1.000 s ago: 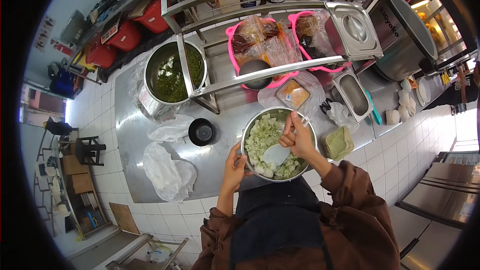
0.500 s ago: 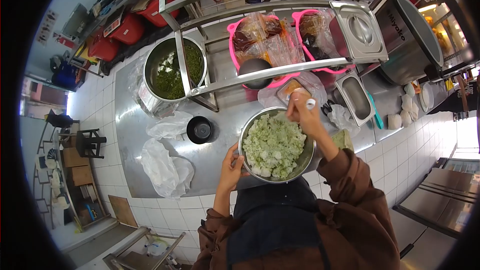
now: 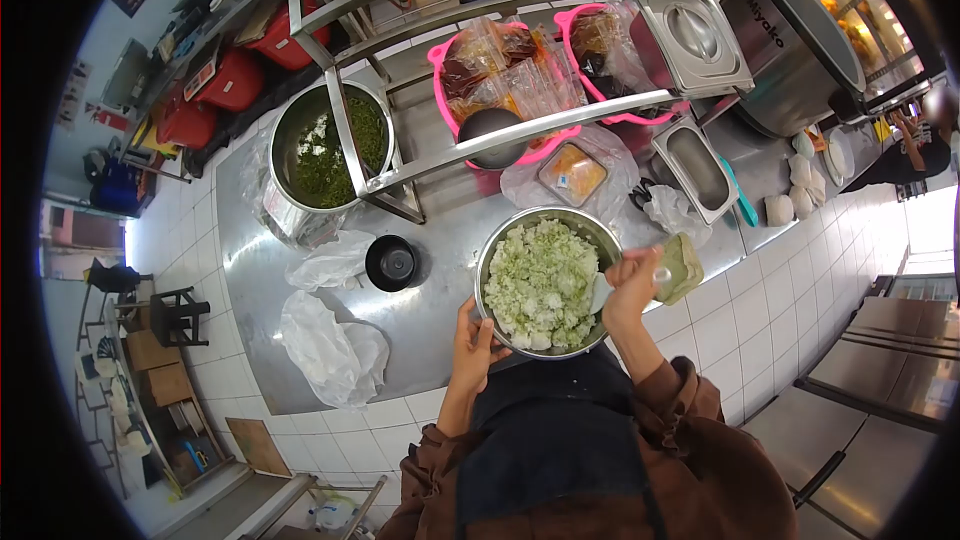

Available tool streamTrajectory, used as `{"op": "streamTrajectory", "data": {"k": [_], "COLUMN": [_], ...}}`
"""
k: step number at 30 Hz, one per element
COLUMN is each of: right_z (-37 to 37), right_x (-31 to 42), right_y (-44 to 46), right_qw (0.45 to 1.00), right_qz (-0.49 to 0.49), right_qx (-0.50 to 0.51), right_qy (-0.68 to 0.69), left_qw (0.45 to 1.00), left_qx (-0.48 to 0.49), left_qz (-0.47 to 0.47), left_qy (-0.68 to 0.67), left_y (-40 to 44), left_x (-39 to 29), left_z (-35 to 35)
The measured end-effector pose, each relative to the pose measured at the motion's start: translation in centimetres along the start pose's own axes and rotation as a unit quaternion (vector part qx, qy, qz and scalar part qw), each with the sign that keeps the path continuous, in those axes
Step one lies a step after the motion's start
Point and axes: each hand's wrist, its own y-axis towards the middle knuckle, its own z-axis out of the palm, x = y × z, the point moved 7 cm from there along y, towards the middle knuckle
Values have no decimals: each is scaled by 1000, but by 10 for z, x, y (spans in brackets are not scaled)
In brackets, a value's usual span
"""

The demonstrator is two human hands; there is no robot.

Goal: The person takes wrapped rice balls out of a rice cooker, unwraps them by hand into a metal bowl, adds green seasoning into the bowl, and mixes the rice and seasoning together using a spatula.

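Observation:
A metal mixing bowl (image 3: 603, 238) at the table's front edge holds a crumbly white-and-green, rice-like mixture (image 3: 540, 285). My left hand (image 3: 472, 348) grips the bowl's left side, thumb by the rim. Over the right rim, my right hand (image 3: 630, 292) is closed around the handle of a white spatula (image 3: 601, 293). Its blade dips in along the bowl's right wall, beside the mixture. Just right of that hand lies a pale green tub (image 3: 682, 270), partly hidden. Behind the bowl sits a clear box with orange contents (image 3: 572, 175).
To the left are a black bowl (image 3: 391, 263), crumpled plastic bags (image 3: 330, 350) and a large pot of green shreds (image 3: 290, 155). A metal rack (image 3: 430, 168) stands over pink baskets (image 3: 440, 90) of bagged sauces. A steel pan (image 3: 695, 172) and black scissors (image 3: 641, 194) lie right.
My right hand has moved down and right, from the bowl's far rim to its right rim, and the spatula blade now shows. The orange box is uncovered. The whole view has shifted slightly.

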Motion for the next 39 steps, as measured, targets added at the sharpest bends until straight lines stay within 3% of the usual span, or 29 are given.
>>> {"op": "streamTrajectory", "data": {"k": [2,5,7,8,10,14,16,18,19,21,22,23,26,33,35,37,39], "right_z": [17,57,91,103,134,149,130,123,119,106,95,89,77,55,71,59,45], "right_x": [-3,-14,-19,-26,-36,-28,-20,12,11,3,-13,-26,-21,13,44,51,50], "right_y": [-4,-19,-38,-48,-67,-64,-32,-17,-11,8,15,15,9,-6,-26,-21,-10], "right_qw": [998,990,966,966,958,912,927,923,922,929,949,949,956,969,953,966,946], "right_qz": [32,-13,-95,-96,-121,-86,66,147,150,164,112,116,-30,-46,-103,-88,-191], "right_qx": [1,-8,58,58,160,257,324,354,356,299,265,266,287,243,280,242,193], "right_qy": [-50,-139,-233,-231,-204,-309,-179,-24,-27,145,130,128,43,-6,-48,-11,-177], "left_qw": [1000,1000,1000,1000,999,999,999,999,999,999,999,999,999,997,997,997,997], "left_qx": [18,21,26,26,33,33,27,24,23,20,19,16,-8,-11,-19,-18,-8], "left_qz": [-2,0,4,6,4,25,30,24,18,18,21,18,53,71,77,75,72], "left_qy": [-5,3,-8,-7,-10,7,12,-2,-13,-21,-25,-28,4,5,5,3,6], "left_y": [0,1,1,1,2,2,1,2,2,1,1,1,1,-1,1,-3,-3], "left_x": [1,3,6,7,8,4,-1,-1,0,-2,-2,0,-3,-3,-5,-6,-8], "left_z": [-1,-3,-4,-5,-4,-4,-3,-3,-3,-2,-2,-2,-3,-3,-3,0,0]}}
